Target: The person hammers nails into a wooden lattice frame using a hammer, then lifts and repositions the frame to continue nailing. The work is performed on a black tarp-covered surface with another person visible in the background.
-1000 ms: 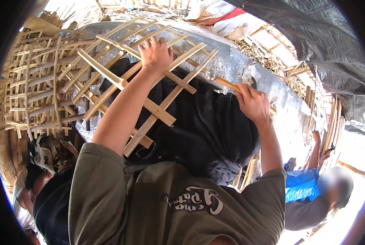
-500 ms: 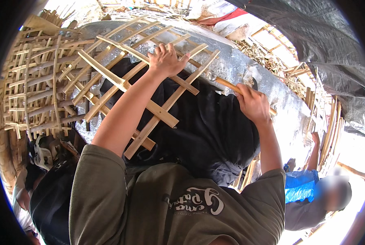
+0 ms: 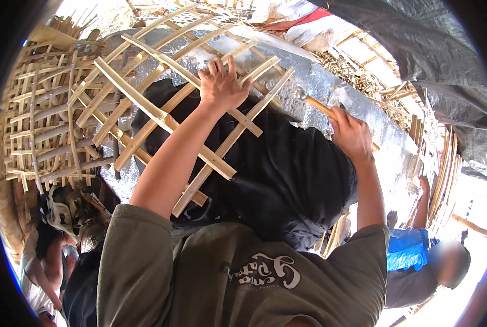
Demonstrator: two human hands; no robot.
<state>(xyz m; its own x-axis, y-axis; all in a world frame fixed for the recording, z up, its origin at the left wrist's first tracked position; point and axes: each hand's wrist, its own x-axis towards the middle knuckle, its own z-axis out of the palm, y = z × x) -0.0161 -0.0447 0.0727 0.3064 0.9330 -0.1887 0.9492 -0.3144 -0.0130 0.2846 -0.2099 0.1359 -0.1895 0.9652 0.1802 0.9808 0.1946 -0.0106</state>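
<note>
A lattice of pale split-bamboo slats lies slanted over my lap and the surface ahead, its slats crossing and nailed or pinned at several joints. My left hand rests on its upper right part, fingers spread across the slats and the thumb out to the right. In my right hand is a hammer, gripped around its wooden handle. The metal head points up and left, just right of the lattice's edge and apart from it. Black cloth covers my lap beneath the lattice.
A silvery sheet-covered surface stretches behind the lattice. Stacked woven bamboo panels stand at left. Dark plastic sheeting hangs at upper right. One person in blue and grey is at lower right; others are partly visible at lower left.
The hammer and my right hand have moved to the right, away from the lattice's edge. The lattice's left side has shifted slightly up and left. My left hand stays on the slats.
</note>
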